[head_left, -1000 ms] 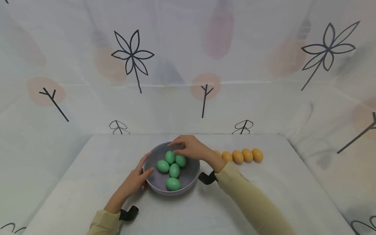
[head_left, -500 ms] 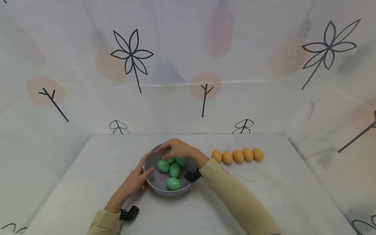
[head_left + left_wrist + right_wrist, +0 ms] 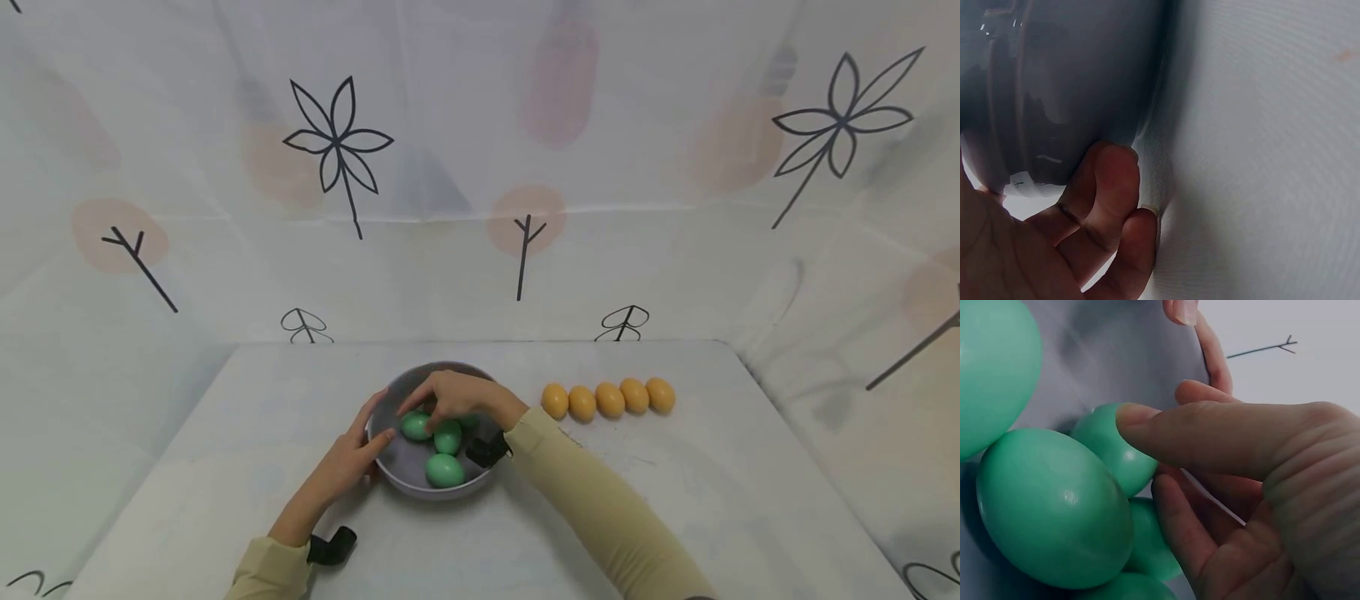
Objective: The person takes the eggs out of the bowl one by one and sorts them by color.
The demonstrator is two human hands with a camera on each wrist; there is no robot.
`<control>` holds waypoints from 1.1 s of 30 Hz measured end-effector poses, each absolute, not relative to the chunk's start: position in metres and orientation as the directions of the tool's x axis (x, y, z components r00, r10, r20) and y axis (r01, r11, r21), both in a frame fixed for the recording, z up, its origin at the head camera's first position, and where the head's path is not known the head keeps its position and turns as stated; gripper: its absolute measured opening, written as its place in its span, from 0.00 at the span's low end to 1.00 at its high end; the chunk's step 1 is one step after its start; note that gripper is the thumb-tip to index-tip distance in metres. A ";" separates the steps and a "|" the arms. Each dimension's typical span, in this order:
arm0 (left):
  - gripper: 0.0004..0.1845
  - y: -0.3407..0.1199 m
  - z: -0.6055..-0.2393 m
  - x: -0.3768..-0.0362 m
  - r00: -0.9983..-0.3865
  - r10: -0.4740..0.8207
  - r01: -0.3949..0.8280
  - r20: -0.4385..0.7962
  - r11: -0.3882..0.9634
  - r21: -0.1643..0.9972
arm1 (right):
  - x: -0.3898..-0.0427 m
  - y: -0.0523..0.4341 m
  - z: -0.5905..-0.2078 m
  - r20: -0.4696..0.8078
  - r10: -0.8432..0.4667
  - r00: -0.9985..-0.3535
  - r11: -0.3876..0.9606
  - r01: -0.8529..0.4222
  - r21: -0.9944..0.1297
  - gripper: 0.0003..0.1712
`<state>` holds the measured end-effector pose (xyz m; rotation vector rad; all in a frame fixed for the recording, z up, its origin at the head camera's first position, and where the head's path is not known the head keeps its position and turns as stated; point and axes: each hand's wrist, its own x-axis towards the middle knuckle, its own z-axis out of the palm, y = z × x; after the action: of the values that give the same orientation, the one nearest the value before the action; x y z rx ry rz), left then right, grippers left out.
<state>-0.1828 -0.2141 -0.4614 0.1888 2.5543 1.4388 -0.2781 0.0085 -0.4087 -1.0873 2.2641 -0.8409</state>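
Note:
A grey-purple bowl (image 3: 401, 465) on the table holds several green eggs (image 3: 445, 472). My left hand (image 3: 345, 460) grips its left side, thumb over the rim; in the left wrist view, curled fingers (image 3: 1116, 181) lie against the bowl's outer wall (image 3: 1079, 81). Inside the bowl, my right hand (image 3: 468, 395) has its thumb and fingers around the leftmost green egg (image 3: 414, 427). From the right wrist, the thumb (image 3: 1154, 428) overlaps that egg (image 3: 1107, 440), with fingers on its far side. The farther eggs are partly hidden under my right hand in the head view.
A row of orange eggs (image 3: 610, 400) lies on the white table (image 3: 750, 500), right of the bowl. A white cloth (image 3: 442, 275) with leaf and twig drawings hangs behind and at both sides.
My right hand has moved left across the bowl and come down onto the leftmost green egg. The left hand keeps its place on the bowl. The orange row is now uncovered.

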 end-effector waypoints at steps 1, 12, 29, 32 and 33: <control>0.36 -0.214 -0.461 -0.182 -0.971 0.209 0.011 -0.113 0.516 0.857 | -0.278 0.008 -0.409 -0.162 -0.809 -0.565 0.496 -0.509 -0.703 0.27; 0.36 -0.215 -0.463 -0.182 -0.969 0.222 0.017 -0.112 0.507 0.862 | -0.277 0.004 -0.420 -0.182 -0.804 -0.566 0.519 -0.519 -0.679 0.28; 0.35 -0.214 -0.461 -0.183 -0.972 0.215 0.029 -0.097 0.516 0.856 | -0.283 0.008 -0.428 -0.174 -0.854 -0.491 0.442 -0.504 -0.742 0.31; 0.35 -0.214 -0.462 -0.183 -0.971 0.220 0.036 -0.092 0.516 0.856 | -0.284 0.008 -0.428 -0.172 -0.858 -0.483 0.431 -0.497 -0.754 0.32; 0.35 -0.214 -0.462 -0.183 -0.971 0.221 0.037 -0.091 0.516 0.856 | -0.284 0.008 -0.429 -0.171 -0.859 -0.483 0.429 -0.496 -0.755 0.32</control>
<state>-0.1827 -0.2140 -0.4619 0.2214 2.5664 1.4423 -0.2840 0.0085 -0.4286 -1.1383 2.1390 -0.8699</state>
